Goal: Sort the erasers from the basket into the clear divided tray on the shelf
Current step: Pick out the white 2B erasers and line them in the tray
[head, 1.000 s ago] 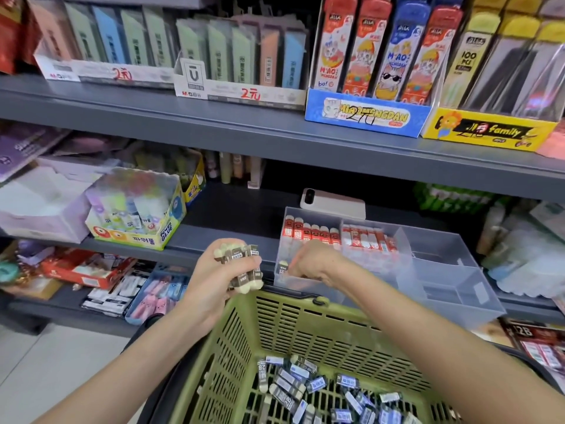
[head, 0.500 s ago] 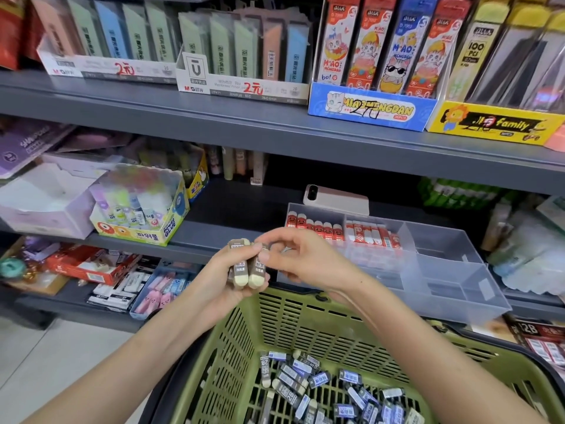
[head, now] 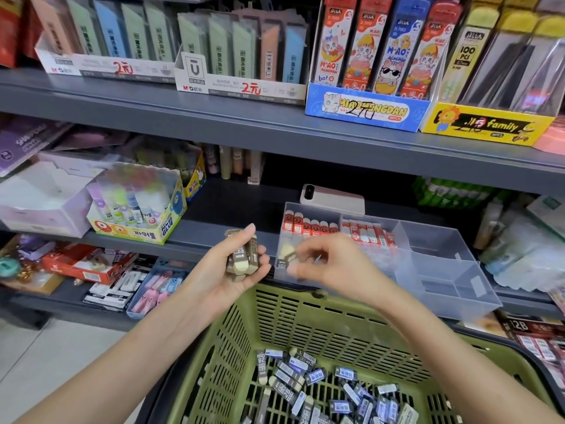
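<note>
Erasers [head: 241,259] in left hand [head: 218,281], eraser [head: 287,255] in right hand [head: 331,267]

Olive-green basket [head: 305,325], its walls patterned with rows of slots. Loose erasers [head: 321,381] inside: black sleeves, blue-and-white labels, cream ends. Brown erasers [head: 243,258]: brown sleeves, cream tips. Tray [head: 443,270]: clear, faintly grey, holding red-and-white erasers [head: 308,226]. Shelf [head: 244,123]: dark grey. Glue box [head: 137,234]: yellow front, blue side.
</note>
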A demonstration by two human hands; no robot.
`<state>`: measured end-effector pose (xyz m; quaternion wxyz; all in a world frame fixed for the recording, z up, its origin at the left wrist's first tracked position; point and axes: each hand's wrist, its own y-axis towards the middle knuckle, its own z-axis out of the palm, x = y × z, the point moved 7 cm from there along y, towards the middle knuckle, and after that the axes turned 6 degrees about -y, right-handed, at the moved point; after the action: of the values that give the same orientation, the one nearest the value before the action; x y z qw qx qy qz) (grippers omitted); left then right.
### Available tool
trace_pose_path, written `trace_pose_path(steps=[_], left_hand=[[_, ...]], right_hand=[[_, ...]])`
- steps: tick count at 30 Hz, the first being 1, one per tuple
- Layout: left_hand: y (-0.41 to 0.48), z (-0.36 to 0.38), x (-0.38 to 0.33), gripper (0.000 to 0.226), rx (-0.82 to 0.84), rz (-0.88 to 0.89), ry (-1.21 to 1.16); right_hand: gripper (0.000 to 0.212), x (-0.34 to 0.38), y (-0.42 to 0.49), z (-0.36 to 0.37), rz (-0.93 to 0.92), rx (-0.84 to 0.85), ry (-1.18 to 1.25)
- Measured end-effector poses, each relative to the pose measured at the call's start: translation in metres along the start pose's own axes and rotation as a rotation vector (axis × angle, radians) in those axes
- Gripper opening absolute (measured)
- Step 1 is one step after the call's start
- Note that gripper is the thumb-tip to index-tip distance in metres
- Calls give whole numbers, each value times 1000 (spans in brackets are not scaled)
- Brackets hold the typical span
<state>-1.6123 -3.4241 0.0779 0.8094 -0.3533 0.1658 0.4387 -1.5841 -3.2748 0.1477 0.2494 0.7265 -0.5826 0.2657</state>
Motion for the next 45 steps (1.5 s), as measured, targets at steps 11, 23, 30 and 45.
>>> trace_pose_path(steps=[11,23,30,45], left_hand=[[-1,-2,-5,62,5,72,167],[-1,-6,-5,54,26,85,178],[-1,-4,-3,55,19,82,200],[-6,8,9,36,189,-54,157]], right_hand=[[18,-49,36,8,352,120,-46],[37,-57,46,36,446,260,-505],[20,-56,42,38,423,329,-368],[9,21,17,17,86,70,245]])
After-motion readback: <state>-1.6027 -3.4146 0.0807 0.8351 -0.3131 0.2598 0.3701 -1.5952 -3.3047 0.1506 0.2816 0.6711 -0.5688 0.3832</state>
